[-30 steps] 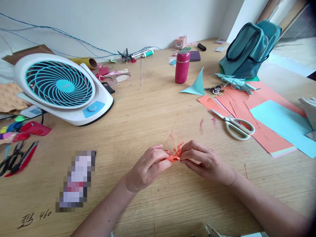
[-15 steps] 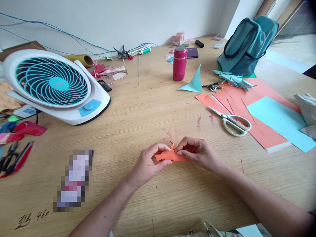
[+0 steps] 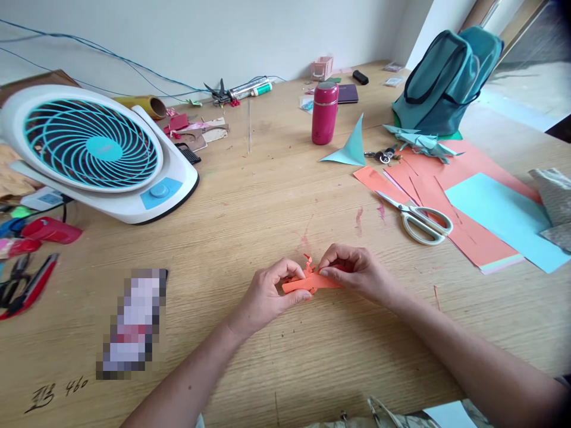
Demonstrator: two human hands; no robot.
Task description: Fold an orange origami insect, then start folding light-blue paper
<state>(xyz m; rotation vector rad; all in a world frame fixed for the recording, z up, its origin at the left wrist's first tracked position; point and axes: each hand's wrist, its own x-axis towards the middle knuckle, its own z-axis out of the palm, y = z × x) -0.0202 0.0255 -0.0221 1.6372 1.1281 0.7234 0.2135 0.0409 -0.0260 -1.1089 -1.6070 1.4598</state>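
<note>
Between my two hands, just above or on the wooden table, is a folded orange paper model (image 3: 307, 283) with a long flat strip and small crumpled points at its far side. My left hand (image 3: 272, 288) pinches its left end, thumb in front and fingers behind. With thumb and index finger, my right hand (image 3: 350, 268) grips the upper right part of the paper. The other fingers of that hand curl over and hide part of the model.
Scissors (image 3: 426, 223) lie on orange and light blue paper sheets (image 3: 504, 217) at right. Behind them are a folded blue paper figure (image 3: 423, 142), keys (image 3: 386, 156), a pink flask (image 3: 325, 113) and a teal bag (image 3: 439, 83). A fan (image 3: 102, 148) stands at left, above a blurred-out flat object (image 3: 134, 321).
Both hands stay almost in place on the paper. The strip between them now shows a broader, flatter face, and the fingers of my right hand have shifted slightly.
</note>
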